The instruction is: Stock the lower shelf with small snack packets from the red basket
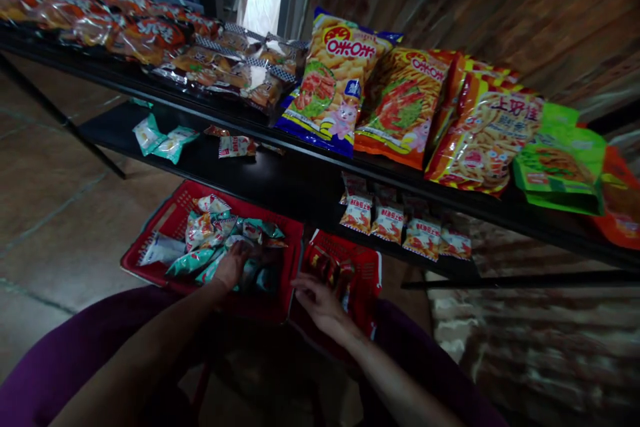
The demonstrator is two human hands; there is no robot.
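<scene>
Left hand (231, 268) down inside left red basket (133, 265), on green-and-white packets (200, 260); fingers bent among them, can't tell if pinching one. Packets lie loose within the rim, white packet (164, 250) near the left wall. Right hand (320, 300) over near side of right red basket (369, 265), fingertips close to the edge where the baskets meet; fingers loosely curved and parted, contact with rim can't be told. Red-brown packets (333, 270) just beyond that hand, inside the basket. Lower shelf (300, 180) behind both baskets, front edge close to their far rims; board shows between green packets (173, 142) at left and row of small packets (389, 221) along the front edge at right. Upper shelf (187, 101) overhangs, big snack bags (330, 87) at its front edge. Floor (65, 213) stretches left of left basket.
</scene>
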